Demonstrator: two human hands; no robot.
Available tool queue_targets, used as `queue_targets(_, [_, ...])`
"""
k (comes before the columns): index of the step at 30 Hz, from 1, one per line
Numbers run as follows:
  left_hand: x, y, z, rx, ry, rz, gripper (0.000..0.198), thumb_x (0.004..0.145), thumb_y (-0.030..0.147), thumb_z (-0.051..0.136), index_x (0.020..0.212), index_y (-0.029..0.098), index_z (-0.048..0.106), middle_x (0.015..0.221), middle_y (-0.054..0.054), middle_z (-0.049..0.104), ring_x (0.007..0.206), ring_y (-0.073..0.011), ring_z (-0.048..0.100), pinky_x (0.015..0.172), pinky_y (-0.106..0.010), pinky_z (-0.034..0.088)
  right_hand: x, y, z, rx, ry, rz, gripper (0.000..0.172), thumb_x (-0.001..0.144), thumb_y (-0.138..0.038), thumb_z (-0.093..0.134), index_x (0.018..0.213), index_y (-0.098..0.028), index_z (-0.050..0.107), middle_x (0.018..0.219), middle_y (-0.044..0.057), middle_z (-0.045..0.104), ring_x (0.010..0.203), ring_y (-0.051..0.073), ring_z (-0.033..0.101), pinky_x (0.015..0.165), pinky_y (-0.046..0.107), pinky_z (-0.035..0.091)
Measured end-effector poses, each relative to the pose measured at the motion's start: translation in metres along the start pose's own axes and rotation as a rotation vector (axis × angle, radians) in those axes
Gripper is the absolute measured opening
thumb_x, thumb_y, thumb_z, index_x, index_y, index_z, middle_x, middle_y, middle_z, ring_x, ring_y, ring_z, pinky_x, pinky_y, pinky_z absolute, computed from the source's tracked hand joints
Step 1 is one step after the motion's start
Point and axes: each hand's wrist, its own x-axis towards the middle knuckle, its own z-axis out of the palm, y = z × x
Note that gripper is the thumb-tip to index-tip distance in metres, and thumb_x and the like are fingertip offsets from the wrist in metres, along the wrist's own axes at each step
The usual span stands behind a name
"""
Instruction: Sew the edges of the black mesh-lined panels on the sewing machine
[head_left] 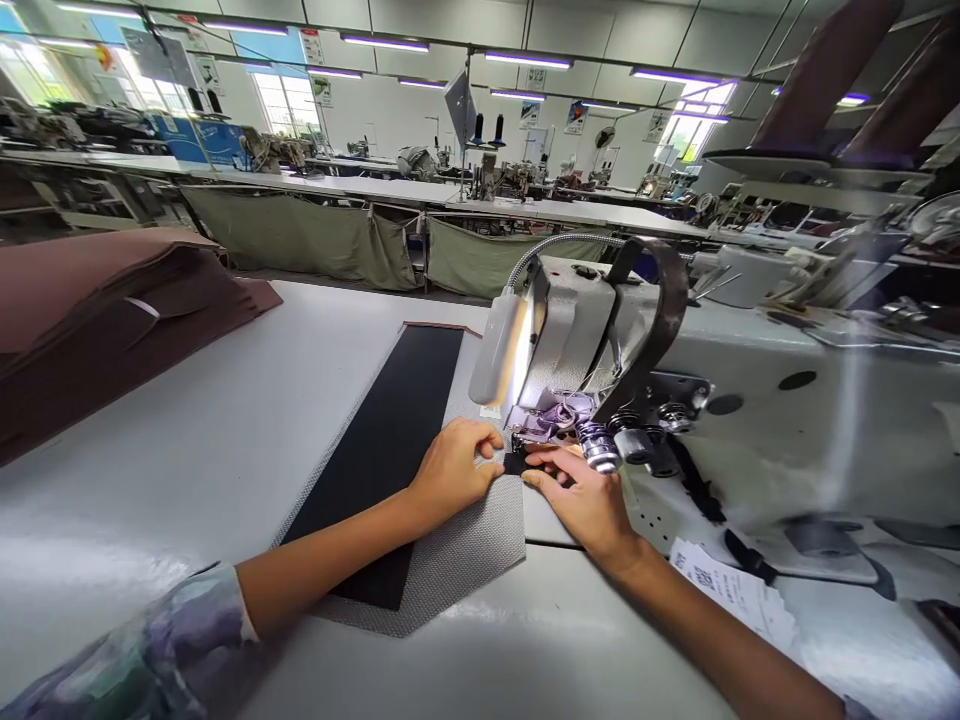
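Note:
A sewing machine (pixel 577 320) stands in front of me with its lamp (pixel 496 350) lit. Close to its needle and presser foot (pixel 517 440) lies a short black strip (pixel 514 464) at the edge of a grey mesh fabric piece (pixel 476 545). My left hand (pixel 461 465) rests on the mesh, thumb and forefinger closed on the strip's left end. From the right, my right hand (pixel 589 500) pinches the other end, its fingertips partly beneath the machine head. A long black panel (pixel 405 390) lies on the mesh, partly covered by my left forearm.
Brown fabric pieces (pixel 112 310) are stacked on the white table (pixel 322 340) at left. Paper labels (pixel 731 590) lie beside my right forearm. Thread cones (pixel 821 80) stand at upper right. More machines and tables with green cloth (pixel 300 230) fill the room behind.

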Motion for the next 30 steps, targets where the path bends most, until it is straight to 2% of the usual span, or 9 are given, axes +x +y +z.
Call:
queue_targets(2, [-0.005,-0.003,-0.004,0.0,-0.005,0.127,0.02,0.069,0.007,0.069,0.085,0.018,0.064,0.087,-0.001,0.064,0.086,-0.0193,0.055,0.079,-0.032,0.044,0.001,0.0,0.0,-0.035,-0.004,-0.023,0.008,0.077,-0.024,0.063,0.077,-0.024,0.071,0.073,0.0,0.069,0.062,0.015,0.06,0.066,0.029,0.052])
queue_targets(5, [-0.014,-0.005,-0.009,-0.019,-0.043,0.329,0.025,0.076,0.001,0.062,0.092,0.019,0.065,0.095,-0.002,0.064,0.094,-0.0192,0.053,0.085,-0.033,0.044,0.001,0.0,-0.002,-0.072,-0.024,-0.069,0.008,0.078,-0.023,0.063,0.077,-0.025,0.071,0.078,-0.001,0.07,0.07,0.017,0.064,0.072,0.03,0.052])
queue_targets(8, [-0.023,-0.005,-0.01,-0.03,-0.01,0.418,0.025,0.081,0.0,0.055,0.096,0.019,0.062,0.096,-0.003,0.062,0.093,-0.0181,0.052,0.085,-0.031,0.044,0.0,-0.001,-0.005,-0.092,-0.068,-0.119,0.009,0.078,-0.02,0.063,0.079,-0.026,0.07,0.087,-0.003,0.072,0.084,0.018,0.066,0.082,0.033,0.051])
queue_targets(13, [-0.027,-0.005,-0.007,-0.025,0.028,0.412,0.013,0.083,0.005,0.055,0.086,0.017,0.059,0.09,-0.003,0.059,0.089,-0.017,0.052,0.081,-0.03,0.045,-0.002,-0.003,-0.008,-0.118,-0.126,-0.168,0.013,0.081,-0.017,0.061,0.085,-0.025,0.07,0.093,-0.003,0.072,0.086,0.016,0.067,0.082,0.03,0.051])
queue_targets(20, [-0.025,-0.005,-0.008,0.04,-0.08,0.477,0.025,0.088,0.006,0.048,0.103,0.017,0.064,0.102,-0.005,0.065,0.092,-0.0185,0.05,0.083,-0.033,0.047,-0.002,-0.002,-0.005,-0.135,-0.093,-0.193,0.011,0.085,-0.019,0.06,0.086,-0.024,0.07,0.091,-0.003,0.072,0.083,0.016,0.067,0.084,0.029,0.05])
queue_targets(30, [-0.024,-0.001,-0.009,0.131,-0.137,0.479,0.026,0.09,0.007,0.045,0.107,0.014,0.063,0.11,-0.005,0.065,0.094,-0.0206,0.048,0.086,-0.036,0.046,0.002,0.003,-0.004,-0.136,-0.079,-0.184,0.012,0.084,-0.018,0.06,0.083,-0.025,0.069,0.089,-0.004,0.071,0.087,0.018,0.066,0.086,0.032,0.048])
